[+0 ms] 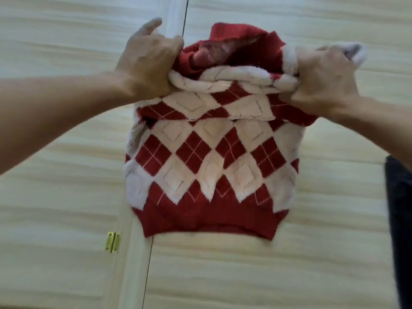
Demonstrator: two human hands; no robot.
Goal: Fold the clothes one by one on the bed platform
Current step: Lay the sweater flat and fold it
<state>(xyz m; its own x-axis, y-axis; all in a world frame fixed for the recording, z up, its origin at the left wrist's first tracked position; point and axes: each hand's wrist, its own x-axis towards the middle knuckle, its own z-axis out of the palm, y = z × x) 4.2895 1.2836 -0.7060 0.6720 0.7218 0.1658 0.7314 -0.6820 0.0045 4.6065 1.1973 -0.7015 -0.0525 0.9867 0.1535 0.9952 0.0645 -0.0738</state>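
Your left hand [147, 68] and right hand [323, 81] grip the red-and-white argyle knit sweater [211, 163] at its 12 o'clock end; its long axis runs toward 6 o'clock.

Under me is a pale wooden surface [267, 275] with soft grain lines. A thin dark seam [147, 270] divides its panels, and a small brass hinge [112, 242] sits beside it. The light is even.
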